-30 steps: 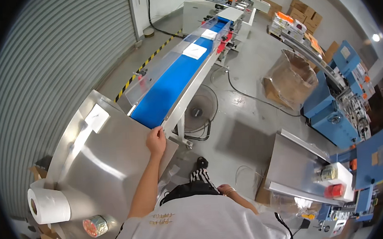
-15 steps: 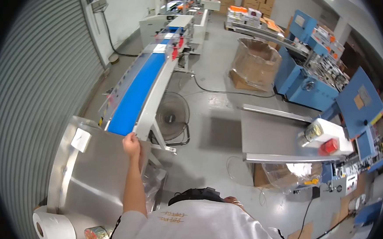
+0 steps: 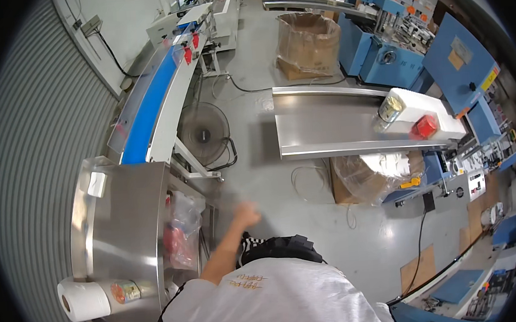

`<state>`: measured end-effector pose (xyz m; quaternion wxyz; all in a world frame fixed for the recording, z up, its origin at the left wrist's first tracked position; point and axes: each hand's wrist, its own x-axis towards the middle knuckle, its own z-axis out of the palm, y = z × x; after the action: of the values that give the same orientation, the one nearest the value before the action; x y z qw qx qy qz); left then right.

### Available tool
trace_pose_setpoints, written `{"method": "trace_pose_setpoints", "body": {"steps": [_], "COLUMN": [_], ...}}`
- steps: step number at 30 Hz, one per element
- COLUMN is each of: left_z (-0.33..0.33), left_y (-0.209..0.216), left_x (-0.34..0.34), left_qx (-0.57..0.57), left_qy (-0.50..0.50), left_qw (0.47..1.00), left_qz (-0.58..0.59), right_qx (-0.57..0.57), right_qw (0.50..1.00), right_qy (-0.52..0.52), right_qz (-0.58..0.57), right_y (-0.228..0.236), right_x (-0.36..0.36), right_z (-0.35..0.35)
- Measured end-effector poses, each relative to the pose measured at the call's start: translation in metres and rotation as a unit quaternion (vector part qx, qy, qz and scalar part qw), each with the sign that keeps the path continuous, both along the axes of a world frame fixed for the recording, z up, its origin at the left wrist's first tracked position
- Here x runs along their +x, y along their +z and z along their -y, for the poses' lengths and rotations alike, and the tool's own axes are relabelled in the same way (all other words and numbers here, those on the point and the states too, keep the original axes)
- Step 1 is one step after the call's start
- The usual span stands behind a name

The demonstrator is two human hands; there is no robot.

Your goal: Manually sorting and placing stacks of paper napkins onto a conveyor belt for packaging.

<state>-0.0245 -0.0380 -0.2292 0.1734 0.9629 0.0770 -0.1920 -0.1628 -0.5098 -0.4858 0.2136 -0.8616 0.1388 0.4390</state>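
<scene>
My left hand [image 3: 247, 213] hangs over the grey floor, just in front of my body and right of the steel table [image 3: 126, 228]. It is smeared by motion, so its fingers cannot be read, and no held thing shows. On the table lie a small white square piece [image 3: 97, 184] at the far left, a white paper roll [image 3: 89, 301] and a clear-wrapped pack with orange and gold print [image 3: 126, 291]. A blue conveyor belt [image 3: 151, 108] runs away from the table's far end. My right hand is out of view.
A floor fan [image 3: 203, 132] stands beside the conveyor. To the right, a steel chute [image 3: 332, 121] carries a long white pack [image 3: 420, 112] beside blue machinery [image 3: 394, 64]. A bag-lined carton [image 3: 307, 43] sits farther off. Cables cross the floor; plastic bags [image 3: 185, 224] fill the table's shelf.
My left hand has left the near end of the conveyor and swung right and back toward my body. The view has turned right, bringing the steel chute nearer the middle.
</scene>
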Motion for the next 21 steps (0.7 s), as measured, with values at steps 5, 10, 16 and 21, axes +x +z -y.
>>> {"method": "trace_pose_setpoints", "body": {"steps": [5,10,16,21], "left_z": [0.070,0.103,0.137,0.167], "left_y": [-0.097,-0.079,0.004,0.080], "left_x": [-0.026,-0.006,0.055,0.122], "left_qx": [-0.175,-0.062,-0.172,-0.244], "left_qy": [-0.127,-0.188,-0.154,-0.168], "left_qw": [0.964,0.970,0.972,0.933], "left_qz": [-0.153,-0.142,-0.044,0.203], "right_qx": [0.184,0.196,0.203,0.193], "right_qw": [0.965,0.937,0.942,0.950], "right_qy": [-0.146,-0.249,-0.221,-0.183], "right_qz": [0.116,0.145,0.151,0.161], "right_y": [0.120,0.087,0.031,0.026], "right_x": [0.014,-0.006,-0.018,0.026], "right_z": [-0.011,0.008,0.032,0.040]}}
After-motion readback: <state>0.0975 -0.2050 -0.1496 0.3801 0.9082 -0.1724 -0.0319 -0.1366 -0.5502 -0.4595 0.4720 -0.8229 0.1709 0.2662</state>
